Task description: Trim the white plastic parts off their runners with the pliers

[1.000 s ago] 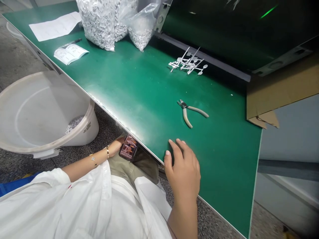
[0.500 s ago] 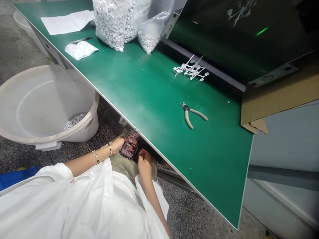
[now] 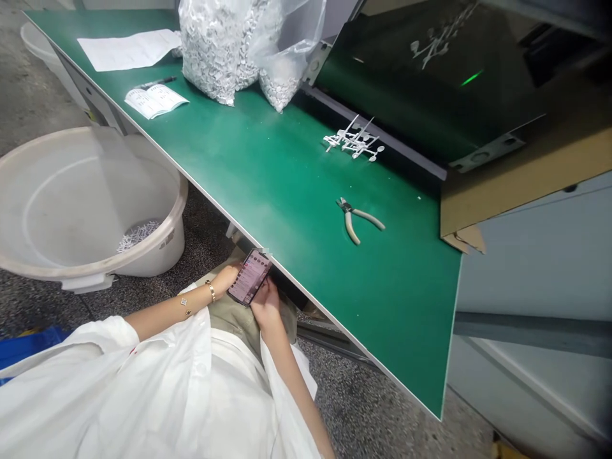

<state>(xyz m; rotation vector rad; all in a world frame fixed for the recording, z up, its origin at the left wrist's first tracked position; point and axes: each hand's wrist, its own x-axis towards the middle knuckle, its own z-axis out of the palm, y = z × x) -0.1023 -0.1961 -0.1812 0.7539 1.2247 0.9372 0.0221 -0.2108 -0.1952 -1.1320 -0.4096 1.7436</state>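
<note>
Both hands met below the table edge, over the lap: the left hand [image 3: 224, 278] gripped the lower left side of a dark rectangular smartphone [image 3: 249, 276] with a lit screen, and the right hand [image 3: 266, 306] curled around its lower right corner, so the phone was held between them, tilted, its top end just under the rim of the long green-topped work table [image 3: 268, 172]. To the left of the hands, on the speckled floor, stood a big round translucent white plastic tub [image 3: 86, 204] with a small heap of white plastic scraps [image 3: 137, 233] at its bottom. At the far end of the table leaned two clear plastic bags of small white moulded parts [image 3: 229, 44], touching each other. Left of them lay a white paper sheet [image 3: 129, 50], and nearer, a small open printed booklet [image 3: 155, 101] with a black pen [image 3: 155, 83] just beside it. Well apart from the hands, near the table's middle, lay a pair of grey-handled cutting pliers [image 3: 358, 218] with handles spread, and beyond it a cluster of white plastic sprues [image 3: 352, 140].
</note>
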